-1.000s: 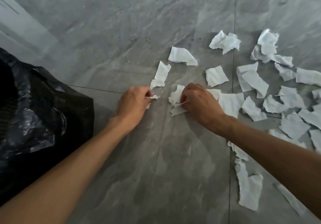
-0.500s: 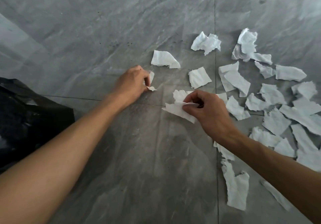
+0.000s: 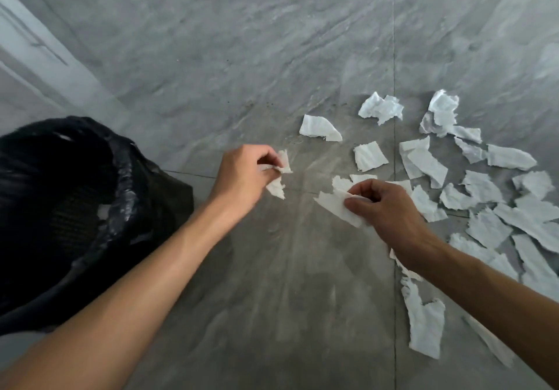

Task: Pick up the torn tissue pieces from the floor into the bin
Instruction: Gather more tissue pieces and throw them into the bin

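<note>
Tissue pieces (image 3: 370, 156) litter the floor (image 3: 272, 268) (grey tile) right of the bin (image 3: 124, 172).

Both bare forearms reach forward, right of the bin (image 3: 127, 172). The left hand (image 3: 242, 175), nearer the bin, pinches a small tissue scrap (image 3: 276, 189); the right hand (image 3: 385, 208), farther from it, pinches a larger tissue strip (image 3: 332, 205).

no readable text, labels, brands, numbers or signs appear anywhere.
</note>
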`<control>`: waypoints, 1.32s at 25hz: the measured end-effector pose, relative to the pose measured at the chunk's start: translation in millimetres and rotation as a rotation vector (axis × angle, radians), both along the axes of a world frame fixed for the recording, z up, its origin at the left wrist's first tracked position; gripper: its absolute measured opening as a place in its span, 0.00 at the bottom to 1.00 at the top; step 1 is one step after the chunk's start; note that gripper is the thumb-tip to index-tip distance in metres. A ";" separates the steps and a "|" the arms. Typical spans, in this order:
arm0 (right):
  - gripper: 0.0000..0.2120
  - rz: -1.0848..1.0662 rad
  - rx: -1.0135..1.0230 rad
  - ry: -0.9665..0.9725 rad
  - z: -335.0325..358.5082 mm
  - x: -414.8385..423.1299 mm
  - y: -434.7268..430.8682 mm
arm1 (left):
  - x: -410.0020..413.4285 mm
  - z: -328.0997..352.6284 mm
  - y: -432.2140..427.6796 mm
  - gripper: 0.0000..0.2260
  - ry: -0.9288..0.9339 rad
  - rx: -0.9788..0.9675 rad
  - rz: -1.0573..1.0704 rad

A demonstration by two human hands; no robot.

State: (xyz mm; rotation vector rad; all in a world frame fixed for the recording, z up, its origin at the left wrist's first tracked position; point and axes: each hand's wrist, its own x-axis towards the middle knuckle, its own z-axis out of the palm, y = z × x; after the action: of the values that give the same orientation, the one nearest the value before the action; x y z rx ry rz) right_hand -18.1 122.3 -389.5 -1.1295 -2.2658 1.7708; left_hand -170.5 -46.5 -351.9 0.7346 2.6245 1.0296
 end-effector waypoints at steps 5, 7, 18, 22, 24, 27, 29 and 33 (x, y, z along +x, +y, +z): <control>0.02 0.137 -0.133 0.092 42.6 -47.2 -58.4 | 13.3 116.0 -73.9 0.05 0.289 0.151 0.066; 0.00 0.203 -0.154 0.172 65.9 -71.7 -88.2 | 13.0 138.3 -113.9 0.05 0.379 0.110 0.145; 0.08 0.594 -0.273 0.150 145.5 -158.6 -229.0 | -6.6 71.1 -251.1 0.32 -0.053 -0.279 0.483; 0.19 0.667 -0.327 0.071 150.3 -146.0 -209.8 | 2.1 85.7 -235.4 0.30 0.087 -0.215 0.499; 0.19 0.640 -0.315 0.103 151.5 -131.8 -183.4 | 12.0 99.6 -209.7 0.28 0.142 -0.178 0.460; 0.15 0.563 -0.306 0.119 155.3 -101.7 -131.8 | 35.9 114.6 -151.4 0.25 0.168 -0.119 0.323; 0.13 0.519 -0.276 0.081 152.7 -71.7 -88.5 | 57.4 117.8 -102.6 0.24 0.107 -0.095 0.178; 0.09 0.566 -0.091 -0.115 134.4 11.5 7.6 | 92.7 119.9 -8.0 0.22 -0.085 -0.120 -0.097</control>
State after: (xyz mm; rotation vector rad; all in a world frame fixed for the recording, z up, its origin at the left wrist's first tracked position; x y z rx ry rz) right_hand -6.6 129.9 -255.1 -0.6435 -2.8053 2.0441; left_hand -77.7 -54.5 -232.0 0.7643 2.5261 0.8493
